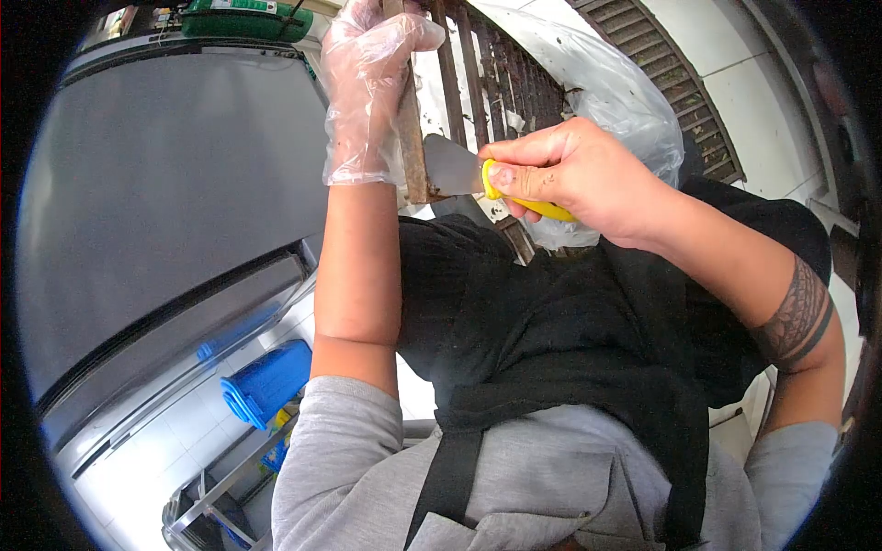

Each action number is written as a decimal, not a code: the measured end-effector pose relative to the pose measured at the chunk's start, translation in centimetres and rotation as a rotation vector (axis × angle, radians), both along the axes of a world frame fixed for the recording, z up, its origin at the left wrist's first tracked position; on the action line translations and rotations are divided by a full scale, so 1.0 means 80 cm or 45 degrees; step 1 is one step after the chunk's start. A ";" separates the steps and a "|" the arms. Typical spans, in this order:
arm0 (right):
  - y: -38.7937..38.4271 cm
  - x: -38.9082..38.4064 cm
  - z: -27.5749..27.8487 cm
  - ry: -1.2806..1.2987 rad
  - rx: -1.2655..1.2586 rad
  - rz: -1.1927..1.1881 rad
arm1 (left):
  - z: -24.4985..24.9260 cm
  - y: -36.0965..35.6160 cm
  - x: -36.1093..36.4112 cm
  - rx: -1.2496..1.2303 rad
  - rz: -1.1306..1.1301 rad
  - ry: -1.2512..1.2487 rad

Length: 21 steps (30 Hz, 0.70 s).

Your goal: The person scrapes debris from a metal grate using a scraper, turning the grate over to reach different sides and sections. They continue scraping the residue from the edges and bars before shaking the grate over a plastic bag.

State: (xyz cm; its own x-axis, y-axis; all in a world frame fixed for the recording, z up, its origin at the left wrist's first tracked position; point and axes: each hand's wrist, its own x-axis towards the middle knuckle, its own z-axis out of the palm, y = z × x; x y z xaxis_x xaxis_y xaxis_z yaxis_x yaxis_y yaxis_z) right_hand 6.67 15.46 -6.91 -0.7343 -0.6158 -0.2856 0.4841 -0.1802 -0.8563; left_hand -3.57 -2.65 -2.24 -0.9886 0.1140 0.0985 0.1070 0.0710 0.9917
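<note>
My left hand point(372, 87), in a clear plastic glove, is closed around the side bar of a dirty, rusty metal grate point(450, 78) at the top of the view. The grate is tilted up, with its slats running away from me. Bare and closed, my right hand point(579, 179) grips the yellow handle of a scraper point(455, 167). The scraper's wide metal blade lies against the lower end of the grate's side bar. Part of the handle is hidden under my fingers.
A clear plastic bag point(634, 101) lies beyond my right hand. Behind it, a slatted drain cover point(657, 60) is set in the white tiled floor point(726, 37). A large grey metal surface point(175, 184) stands at left, with a blue bin point(268, 381) below it.
</note>
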 end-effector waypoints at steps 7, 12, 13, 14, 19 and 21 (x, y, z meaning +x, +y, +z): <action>0.015 -0.006 0.002 -0.193 -0.223 -0.079 | -0.001 -0.016 -0.003 0.074 -0.061 -0.025; 0.018 -0.011 0.005 0.265 0.191 -0.095 | 0.010 -0.003 0.006 0.024 0.009 -0.055; 0.016 -0.012 0.006 0.355 0.267 -0.102 | 0.013 0.001 0.010 0.042 0.003 -0.062; 0.011 -0.010 0.000 0.354 0.268 -0.103 | 0.014 0.003 0.011 0.060 -0.003 -0.066; -0.003 0.005 0.005 0.688 0.449 -0.246 | 0.000 0.006 0.002 0.035 0.008 0.039; -0.004 0.005 0.012 0.703 0.429 -0.243 | -0.002 0.002 -0.001 0.071 0.086 0.078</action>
